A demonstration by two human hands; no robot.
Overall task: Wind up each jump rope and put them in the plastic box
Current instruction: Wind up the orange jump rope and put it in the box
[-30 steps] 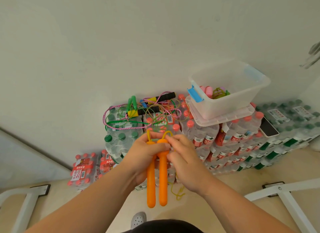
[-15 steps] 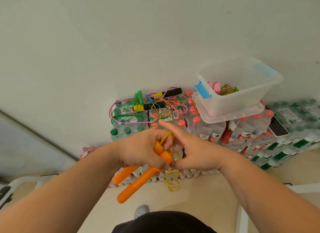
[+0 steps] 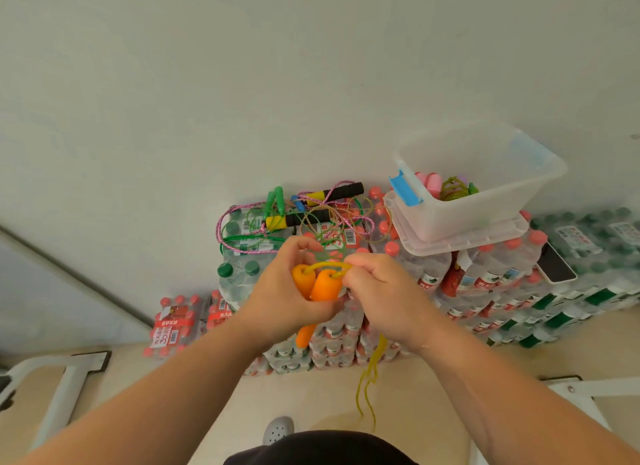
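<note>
1. You are in the winding step for one rope. Your left hand [image 3: 277, 300] grips the two orange handles [image 3: 320, 286] side by side, fingers wrapped round them, tops pointing away from you.
2. Your right hand [image 3: 384, 298] has its fingers curled and pinching the yellow cord [image 3: 329, 265] just where it arches out of the handle tops. The rest of the cord hangs loose below that hand towards the floor [image 3: 311, 399], so few turns, if any, look to be on.
3. Next move, as I judge it: keep the handles clamped together and carry the cord round them in snug turns, feeding the hanging slack up through your right fingers so it does not knot.
4. Tuck the last bit under a turn, or the bundle may spring open.
5. The plastic box [image 3: 467, 218] stands up and to your right on its lid [image 3: 460, 244], on top of packs of bottled water [image 3: 485, 281]; some wound ropes already lie in it.
6. The tangled ropes [image 3: 304, 218] beside the box, just beyond your hands, are not yet wound.
</note>
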